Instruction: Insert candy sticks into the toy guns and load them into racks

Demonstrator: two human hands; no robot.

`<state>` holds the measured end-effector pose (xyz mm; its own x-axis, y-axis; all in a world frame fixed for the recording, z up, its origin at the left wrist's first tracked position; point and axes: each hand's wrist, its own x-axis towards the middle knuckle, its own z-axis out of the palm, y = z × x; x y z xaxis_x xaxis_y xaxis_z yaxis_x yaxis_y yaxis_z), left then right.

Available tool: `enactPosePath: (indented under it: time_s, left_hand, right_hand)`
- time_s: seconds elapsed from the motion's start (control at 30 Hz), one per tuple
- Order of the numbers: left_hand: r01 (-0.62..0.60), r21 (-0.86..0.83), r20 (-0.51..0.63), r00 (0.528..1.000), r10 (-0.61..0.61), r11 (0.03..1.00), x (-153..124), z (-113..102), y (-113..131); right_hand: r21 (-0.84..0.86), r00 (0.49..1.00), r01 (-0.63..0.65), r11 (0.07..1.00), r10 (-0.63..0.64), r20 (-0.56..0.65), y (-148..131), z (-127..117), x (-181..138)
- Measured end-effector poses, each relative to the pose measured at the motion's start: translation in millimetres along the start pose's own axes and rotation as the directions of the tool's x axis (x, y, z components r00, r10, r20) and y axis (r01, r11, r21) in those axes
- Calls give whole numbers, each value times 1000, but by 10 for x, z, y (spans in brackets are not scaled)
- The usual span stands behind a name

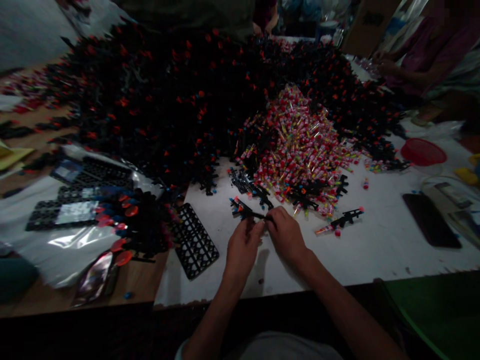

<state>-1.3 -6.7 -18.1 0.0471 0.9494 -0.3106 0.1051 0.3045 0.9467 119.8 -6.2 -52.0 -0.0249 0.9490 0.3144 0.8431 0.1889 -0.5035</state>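
My left hand (243,246) and my right hand (287,234) meet over the white table (375,240), fingers pinched together on a small black toy gun (245,210) that points up and left. Just beyond them lie more black toy guns (250,185). A heap of small red, white and yellow candy tubes (300,145) rises behind my hands. Another toy gun with a candy tube (343,221) lies to the right of my right hand.
A huge pile of black toy guns with orange tips (168,95) fills the back. A black plastic grid tray (193,240) lies left of my hands, near clear bags (71,245). A dark phone (431,220) and red bowl (423,151) sit right. Another person's hands (386,62) work at far right.
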Motion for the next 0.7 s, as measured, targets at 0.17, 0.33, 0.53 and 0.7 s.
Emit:
enactPosePath:
  time_s: [0.17, 0.33, 0.53, 0.7]
  left_hand:
    - [42, -151, -67, 996, -52, 988, 33, -77, -87]
    - [84, -307, -68, 992, -110, 948, 3, -131, -66]
    - [110, -374, -31, 991, -131, 921, -66, -144, -33]
    - [103, -341, -42, 991, -124, 935, -88, -178, -83]
  right_hand:
    - [165, 937, 311, 936, -331, 111, 77, -310, -11]
    - [-243, 960, 281, 928, -276, 58, 533, -479, 612]
    - [-412, 946, 322, 853, -305, 107, 572, -340, 719]
    - [-300, 945, 326, 896, -320, 69, 445, -256, 419]
